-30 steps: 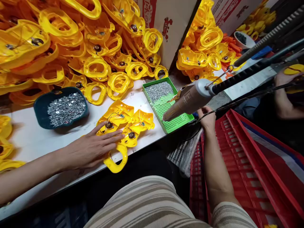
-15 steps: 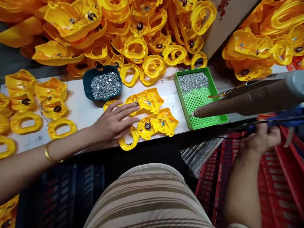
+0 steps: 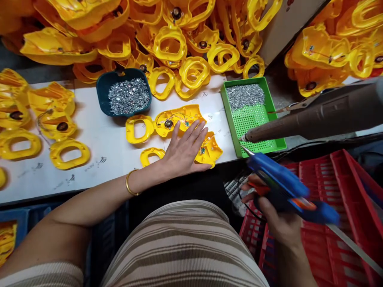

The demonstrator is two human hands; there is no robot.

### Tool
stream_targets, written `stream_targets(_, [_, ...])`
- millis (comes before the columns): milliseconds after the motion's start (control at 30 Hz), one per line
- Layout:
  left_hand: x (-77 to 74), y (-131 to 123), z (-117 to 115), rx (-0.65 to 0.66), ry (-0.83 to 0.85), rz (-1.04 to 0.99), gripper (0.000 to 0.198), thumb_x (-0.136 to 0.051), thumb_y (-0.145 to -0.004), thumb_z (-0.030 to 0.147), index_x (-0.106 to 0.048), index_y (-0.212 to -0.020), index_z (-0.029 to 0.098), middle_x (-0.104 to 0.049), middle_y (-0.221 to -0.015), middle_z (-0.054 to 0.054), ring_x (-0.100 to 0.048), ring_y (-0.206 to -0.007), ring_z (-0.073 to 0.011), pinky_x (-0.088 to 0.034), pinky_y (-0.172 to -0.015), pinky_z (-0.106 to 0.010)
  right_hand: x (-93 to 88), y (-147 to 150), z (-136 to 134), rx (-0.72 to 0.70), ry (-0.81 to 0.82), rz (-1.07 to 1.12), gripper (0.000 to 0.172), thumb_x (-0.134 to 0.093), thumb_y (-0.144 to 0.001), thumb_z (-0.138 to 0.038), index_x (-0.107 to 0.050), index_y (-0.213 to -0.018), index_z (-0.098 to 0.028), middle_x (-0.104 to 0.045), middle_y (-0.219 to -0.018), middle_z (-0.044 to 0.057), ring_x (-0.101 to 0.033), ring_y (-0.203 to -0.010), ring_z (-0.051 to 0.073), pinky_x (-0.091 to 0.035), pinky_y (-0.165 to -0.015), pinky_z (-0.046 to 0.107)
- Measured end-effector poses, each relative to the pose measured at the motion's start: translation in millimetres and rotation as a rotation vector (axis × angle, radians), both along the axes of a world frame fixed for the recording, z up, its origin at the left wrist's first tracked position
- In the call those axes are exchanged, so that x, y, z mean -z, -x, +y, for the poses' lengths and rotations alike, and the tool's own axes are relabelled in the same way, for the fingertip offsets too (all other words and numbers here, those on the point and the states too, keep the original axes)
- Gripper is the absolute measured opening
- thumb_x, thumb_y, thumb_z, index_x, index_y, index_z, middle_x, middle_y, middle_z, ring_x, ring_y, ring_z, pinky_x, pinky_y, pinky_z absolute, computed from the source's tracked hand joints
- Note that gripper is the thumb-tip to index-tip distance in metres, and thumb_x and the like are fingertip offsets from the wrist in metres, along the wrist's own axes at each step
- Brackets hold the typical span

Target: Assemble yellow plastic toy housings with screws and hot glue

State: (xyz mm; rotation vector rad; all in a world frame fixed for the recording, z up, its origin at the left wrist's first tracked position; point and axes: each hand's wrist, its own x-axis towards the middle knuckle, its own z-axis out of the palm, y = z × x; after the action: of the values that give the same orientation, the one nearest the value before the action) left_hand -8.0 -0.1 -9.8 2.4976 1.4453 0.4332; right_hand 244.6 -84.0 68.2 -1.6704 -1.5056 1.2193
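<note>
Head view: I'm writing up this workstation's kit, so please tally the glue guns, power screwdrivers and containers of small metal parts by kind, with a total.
Glue gun, blue, in the right hand: 1
Power screwdriver, brown: 1
Containers of small metal parts: 2 (green perforated tray, dark teal bin)
Total: 4

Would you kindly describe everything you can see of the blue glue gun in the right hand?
The glue gun looks plastic, mostly blue with dark and orange parts, slightly blurred. Its tapered, metal-looking nozzle points towards the near edge of the green tray; whether they touch is unclear. A pale stick extends from the rear. The right hand grips its handle, and the red crate shows behind it.
</note>
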Motion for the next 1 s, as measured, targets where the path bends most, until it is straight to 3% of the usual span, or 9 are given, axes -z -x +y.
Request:
stream_targets(100, [-2.5, 4, -2, -0.001, 0.023, -0.009, 0.101, -0.062, -0.078, 0.069, -0.026, -0.152, 0.012, -0.027, -0.16, -0.019, -0.02, -0.15, -0.034, 0.009, -0.12, -0.057, 15.3, 6, 14, 0.019, 0.118, 0.131, 0.034, -0.065, -0.084, -0.052, -0.065, -0.097, -0.021, -0.073, -0.096, 0.009, -0.07, -0.073, 0.019, -0.062, -0.059, 0.03])
stream_targets(233, [-1.8, 0, -4, -0.043, -0.01, -0.053, 0.103, -0.053, -0.08, 0.077, -0.022, -0.154, 0.011, -0.027, -0.16, -0.02, -0.018, -0.151, -0.033, 0.01, -0.12, -0.056, 24.5, 1, 24, 0.022, 0.219, 0.145, 0.037, -0.066, -0.083, -0.053, -0.067, -0.096, -0.019, -0.073, -0.091, 0.008, -0.072, -0.078, 0.02, -0.062, -0.056, 0.026])
stream_targets(367, [2.9, -10, -6, -0.107, -0.019, -0.054, 0.096, -0.043, -0.086, 0.077, -0.024, -0.153, 0.012, -0.03, -0.159, -0.019, -0.023, -0.15, -0.031, 0.014, -0.12, -0.053, 26.7, -3, 26, -0.004, 0.261, 0.15, 0.04, -0.065, -0.084, -0.055, -0.068, -0.101, -0.018, -0.073, -0.094, 0.01, -0.072, -0.075, 0.02, -0.061, -0.053, 0.025])
stream_targets(800, [-0.1, -14, -11, -0.154, 0.038, -0.037, 0.091, -0.049, -0.086, 0.072, -0.023, -0.154, 0.017, -0.031, -0.159, -0.016, -0.023, -0.15, -0.0314, 0.008, -0.121, -0.056, 25.7, -1, 34, -0.018, 0.366, 0.129, 0.045, -0.067, -0.081, -0.056, -0.066, -0.104, -0.018, -0.072, -0.102, 0.012, -0.072, -0.079, 0.023, -0.061, -0.052, 0.027])
stream_targets(1000, [-0.9, -14, -11, -0.161, 0.055, -0.004, 0.091, -0.048, -0.086, 0.073, -0.027, -0.153, 0.016, -0.029, -0.16, -0.015, -0.022, -0.151, -0.0312, 0.008, -0.121, -0.057, 16.1, 2, 39, -0.094, 0.296, -0.048, 0.051, -0.062, -0.08, -0.064, -0.066, -0.097, -0.016, -0.069, -0.069, 0.006, -0.065, -0.054, 0.017, -0.055, -0.046, 0.025])
